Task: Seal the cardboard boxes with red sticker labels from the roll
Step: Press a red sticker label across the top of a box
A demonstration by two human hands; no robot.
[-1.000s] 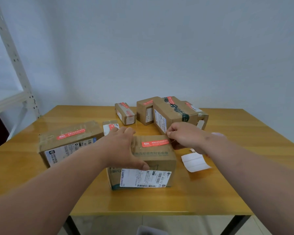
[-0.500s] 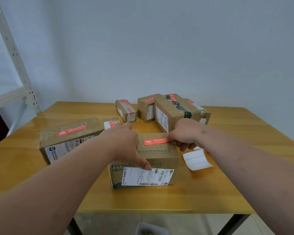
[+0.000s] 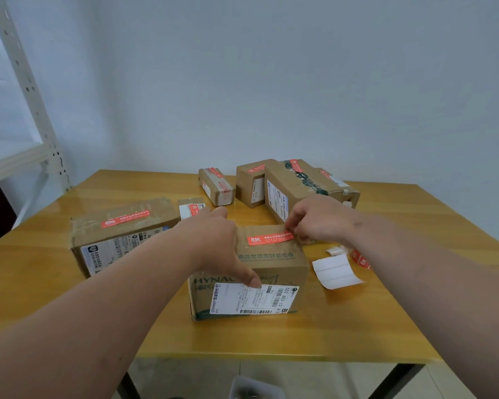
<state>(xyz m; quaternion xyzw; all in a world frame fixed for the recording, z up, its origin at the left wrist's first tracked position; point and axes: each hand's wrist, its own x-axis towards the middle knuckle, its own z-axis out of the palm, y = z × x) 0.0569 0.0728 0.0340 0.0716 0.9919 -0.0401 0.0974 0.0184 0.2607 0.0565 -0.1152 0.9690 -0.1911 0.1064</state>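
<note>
2 bare arms come in from the bottom of the frame, 1 from the lower left and 1 from the lower right. No sleeves show on them. The left hand (image 3: 213, 240) and the right hand (image 3: 317, 220) wear no gloves, rings or watch. The right wrist has 1 small dark spot.
</note>
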